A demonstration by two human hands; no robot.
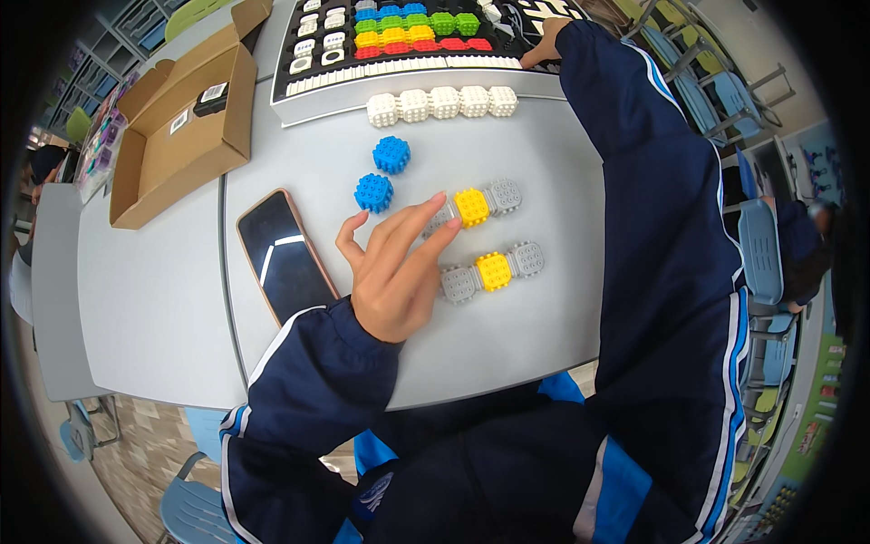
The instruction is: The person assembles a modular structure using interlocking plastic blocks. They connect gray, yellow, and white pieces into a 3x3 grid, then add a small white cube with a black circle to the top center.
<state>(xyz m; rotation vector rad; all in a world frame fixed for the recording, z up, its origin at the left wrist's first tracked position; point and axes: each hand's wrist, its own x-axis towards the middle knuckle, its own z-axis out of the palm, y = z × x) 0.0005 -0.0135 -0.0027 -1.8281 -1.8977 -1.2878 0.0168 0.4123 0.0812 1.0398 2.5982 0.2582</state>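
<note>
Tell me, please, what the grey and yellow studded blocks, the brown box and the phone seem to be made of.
Grey and yellow studded blocks: probably moulded plastic, fairly matte; each has even colour and regular studs. Brown box: most likely cardboard, dull, with folded walls and flaps. Phone: apparently a glass screen, glossy, since it reflects bright strips; its pinkish rim could be metal or plastic.

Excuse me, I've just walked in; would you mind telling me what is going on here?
At this table, a person's left hand is over a grey-yellow-grey block row, perhaps touching it, while the right hand reaches into the parts tray. A similar row lies nearer the person; two blue blocks and a white block row also lie out.
</note>
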